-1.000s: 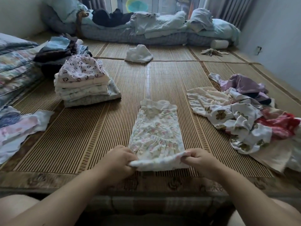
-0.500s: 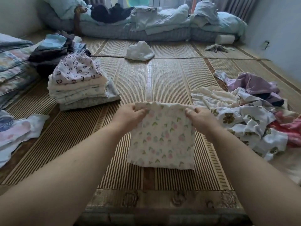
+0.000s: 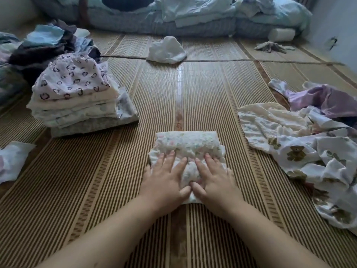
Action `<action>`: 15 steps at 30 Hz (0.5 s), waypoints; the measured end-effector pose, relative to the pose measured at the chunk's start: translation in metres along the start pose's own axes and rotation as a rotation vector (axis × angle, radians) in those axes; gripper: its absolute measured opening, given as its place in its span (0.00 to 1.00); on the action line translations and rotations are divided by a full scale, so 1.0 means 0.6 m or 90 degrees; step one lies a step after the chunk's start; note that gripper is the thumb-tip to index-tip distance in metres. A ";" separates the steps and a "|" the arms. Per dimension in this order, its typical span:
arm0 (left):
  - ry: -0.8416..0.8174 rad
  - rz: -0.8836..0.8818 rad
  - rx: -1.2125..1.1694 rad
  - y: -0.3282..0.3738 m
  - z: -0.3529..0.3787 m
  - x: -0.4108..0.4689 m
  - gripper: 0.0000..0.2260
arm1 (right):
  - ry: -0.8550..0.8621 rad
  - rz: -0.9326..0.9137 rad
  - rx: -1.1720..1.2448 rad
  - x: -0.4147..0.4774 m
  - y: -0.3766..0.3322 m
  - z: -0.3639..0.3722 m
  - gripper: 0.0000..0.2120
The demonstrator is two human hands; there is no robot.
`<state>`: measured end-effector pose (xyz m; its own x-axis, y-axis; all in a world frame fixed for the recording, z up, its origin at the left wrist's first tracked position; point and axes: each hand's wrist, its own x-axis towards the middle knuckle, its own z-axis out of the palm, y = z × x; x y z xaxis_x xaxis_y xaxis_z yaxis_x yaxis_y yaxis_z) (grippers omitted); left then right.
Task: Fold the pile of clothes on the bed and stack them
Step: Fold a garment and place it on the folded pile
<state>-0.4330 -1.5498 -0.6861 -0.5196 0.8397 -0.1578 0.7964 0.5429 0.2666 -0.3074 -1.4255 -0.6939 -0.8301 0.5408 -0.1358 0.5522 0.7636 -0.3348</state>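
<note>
The garment [image 3: 186, 144], held up open half a second ago, now lies folded on the mat [image 3: 96, 180], both hands' [image 3: 164, 176] [image 3: 214, 176] fingers spread flat pressing it, ready for the stack [image 3: 77, 101].

Striped woven mat [image 3: 208, 89] covering the surface; rumpled pale blue bedding [image 3: 193, 14] along the far edge; white cylindrical roll [image 3: 282, 34] at far right beside the bedding; grey wall [image 3: 336, 22] at right with a small dark outlet [image 3: 332, 43].
</note>
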 end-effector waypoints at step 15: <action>0.115 -0.060 0.006 -0.121 -0.061 0.397 0.38 | 0.055 -0.048 -0.055 0.450 0.031 -0.042 0.35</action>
<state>-0.6260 -1.3897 -0.7082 -0.6388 0.7693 -0.0088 0.7436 0.6203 0.2496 -0.5196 -1.2565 -0.7133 -0.8615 0.5068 -0.0317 0.4969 0.8285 -0.2582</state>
